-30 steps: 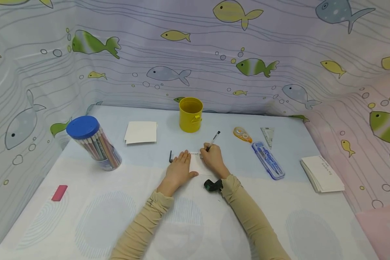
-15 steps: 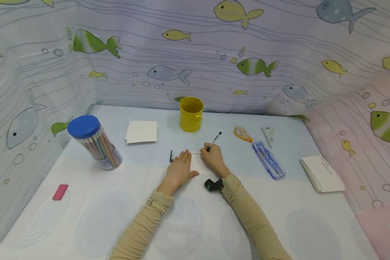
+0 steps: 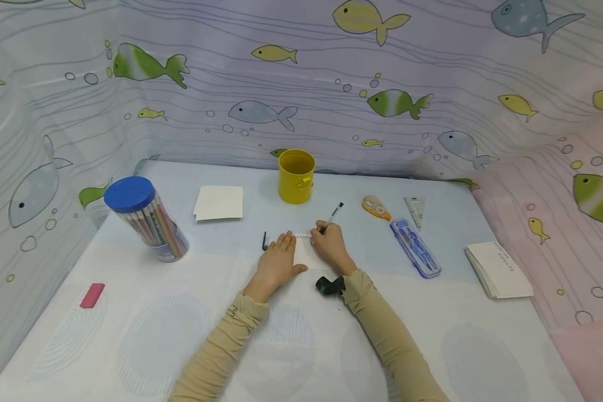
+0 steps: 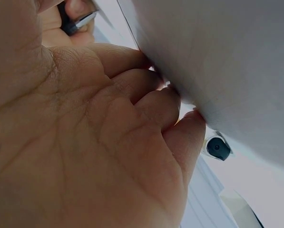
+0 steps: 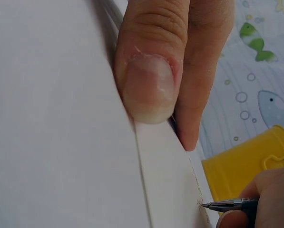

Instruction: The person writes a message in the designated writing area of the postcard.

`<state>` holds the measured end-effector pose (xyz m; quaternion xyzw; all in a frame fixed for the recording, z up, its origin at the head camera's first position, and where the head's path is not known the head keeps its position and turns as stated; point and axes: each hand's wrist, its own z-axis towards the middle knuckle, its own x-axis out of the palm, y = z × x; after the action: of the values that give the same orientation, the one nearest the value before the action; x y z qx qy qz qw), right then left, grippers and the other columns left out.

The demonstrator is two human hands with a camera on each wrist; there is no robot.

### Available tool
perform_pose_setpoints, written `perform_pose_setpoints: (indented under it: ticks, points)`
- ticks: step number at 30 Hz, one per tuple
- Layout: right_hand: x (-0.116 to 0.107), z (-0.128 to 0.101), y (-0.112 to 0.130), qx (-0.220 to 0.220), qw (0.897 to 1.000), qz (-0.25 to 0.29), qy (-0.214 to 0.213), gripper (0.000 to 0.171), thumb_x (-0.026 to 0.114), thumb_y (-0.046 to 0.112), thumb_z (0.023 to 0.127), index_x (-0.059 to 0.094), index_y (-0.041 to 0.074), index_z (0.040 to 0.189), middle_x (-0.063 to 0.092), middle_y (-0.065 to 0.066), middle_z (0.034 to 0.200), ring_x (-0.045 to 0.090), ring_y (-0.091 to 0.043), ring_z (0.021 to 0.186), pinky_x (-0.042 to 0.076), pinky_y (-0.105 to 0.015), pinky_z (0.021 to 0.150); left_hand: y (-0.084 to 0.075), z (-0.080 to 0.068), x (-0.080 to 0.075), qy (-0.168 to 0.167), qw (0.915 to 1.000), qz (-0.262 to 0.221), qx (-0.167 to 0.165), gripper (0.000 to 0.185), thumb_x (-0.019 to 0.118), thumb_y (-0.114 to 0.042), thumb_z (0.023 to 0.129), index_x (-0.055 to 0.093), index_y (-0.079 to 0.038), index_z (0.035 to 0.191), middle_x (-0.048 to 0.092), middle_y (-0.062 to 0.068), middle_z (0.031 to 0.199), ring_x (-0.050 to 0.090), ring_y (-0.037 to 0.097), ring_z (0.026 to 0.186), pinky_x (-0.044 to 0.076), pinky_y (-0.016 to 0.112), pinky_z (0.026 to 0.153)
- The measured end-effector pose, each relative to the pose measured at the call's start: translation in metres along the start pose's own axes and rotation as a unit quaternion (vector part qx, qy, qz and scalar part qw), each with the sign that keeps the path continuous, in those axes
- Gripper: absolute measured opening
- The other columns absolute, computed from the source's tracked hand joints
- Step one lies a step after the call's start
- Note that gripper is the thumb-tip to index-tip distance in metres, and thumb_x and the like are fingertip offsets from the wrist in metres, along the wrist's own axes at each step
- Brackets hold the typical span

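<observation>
I see a small white card (image 3: 306, 252) lying flat on the table (image 3: 130, 335), just in front of the yellow cup (image 3: 296, 176). A line of small writing runs along its far edge. My right hand (image 3: 331, 245) has its fingers curled tight round a pen (image 3: 330, 218), pinching it low on the barrel; in the right wrist view the pen's metal tip (image 5: 213, 205) sits right at the card's far edge, with the cup behind it. My left hand (image 3: 277, 262) lies flat on the card's left part, fingers straight and together, pressing it down and gripping nothing; in the left wrist view the fingertips (image 4: 151, 88) touch the paper.

A small black pen cap (image 3: 264, 241) lies just left of the left hand's fingertips. Left of the cup is a stack of blank white cards (image 3: 218, 202), and further left a clear tub of pencils (image 3: 148, 220) with a blue lid. A pink eraser (image 3: 92, 295) lies well apart from the cup, near the table's front left. Right of the cup sit an orange correction tape (image 3: 375, 207), a small clear set square (image 3: 414, 210) and a blue case (image 3: 414, 247). Further right is a second stack of cards (image 3: 499, 269).
</observation>
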<state>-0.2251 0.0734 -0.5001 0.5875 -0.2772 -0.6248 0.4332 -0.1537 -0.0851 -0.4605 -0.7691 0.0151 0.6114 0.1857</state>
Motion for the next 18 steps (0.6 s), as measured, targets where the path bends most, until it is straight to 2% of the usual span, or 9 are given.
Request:
perform_pose_setpoints:
  ticks: [14,18]
  points:
    - [-0.0003,0.0005,0.0004,0.002,1.0,-0.012,-0.006,0.04,0.051,0.004,0.085,0.028,0.015,0.055,0.019,0.011,0.046,0.014,-0.005,0.044,0.014,-0.019,0.043,-0.0023,-0.0012,-0.0027,-0.001,1.0,-0.008,-0.005,0.084,0.059,-0.049,0.092,0.031,0.007,0.148,0.025,0.022,0.158,0.024,0.035,0.148,0.025,0.047,0.12]
    - [-0.0006,-0.0021,-0.0013,-0.002,0.999,-0.002,-0.039,0.04,0.05,0.002,0.085,0.028,0.015,0.054,0.02,0.01,0.045,0.015,-0.005,0.042,0.015,-0.018,0.041,-0.0033,-0.0024,-0.0029,0.001,0.9999,-0.011,-0.003,0.084,0.06,-0.049,0.092,0.031,0.007,0.148,0.025,0.023,0.157,0.024,0.035,0.148,0.025,0.048,0.12]
